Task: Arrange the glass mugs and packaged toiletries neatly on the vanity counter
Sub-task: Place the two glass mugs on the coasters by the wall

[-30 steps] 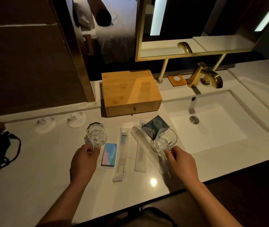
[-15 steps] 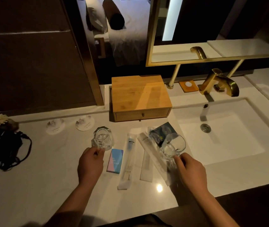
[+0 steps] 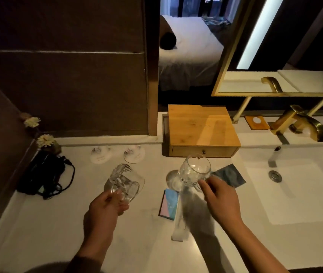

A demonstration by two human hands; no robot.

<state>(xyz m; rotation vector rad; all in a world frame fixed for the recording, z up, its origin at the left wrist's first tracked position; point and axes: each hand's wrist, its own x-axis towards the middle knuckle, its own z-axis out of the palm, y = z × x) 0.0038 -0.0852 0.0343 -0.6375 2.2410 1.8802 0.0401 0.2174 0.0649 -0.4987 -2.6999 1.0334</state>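
Observation:
My left hand (image 3: 105, 207) grips a clear glass mug (image 3: 124, 184) by its handle, lifted off the white vanity counter (image 3: 44, 223) and tilted. My right hand (image 3: 218, 200) holds a second glass mug (image 3: 195, 172) by the handle, raised above the toiletries. Below it lie a pink-and-blue small box (image 3: 169, 204), a long clear packaged item (image 3: 181, 219) partly in my arm's shadow, and a dark blue sachet (image 3: 230, 175) beside my right fingers.
Two round white coasters (image 3: 135, 154) lie at the back of the counter. A wooden drawer box (image 3: 202, 131) stands behind the mugs. A black corded appliance (image 3: 44, 175) and flowers (image 3: 45, 140) sit at left. The sink basin (image 3: 298, 184) and gold faucet (image 3: 298, 123) are at right.
Both mugs have been lifted off the counter and carried up and leftward. The view has shifted left, so the counter items now sit further right.

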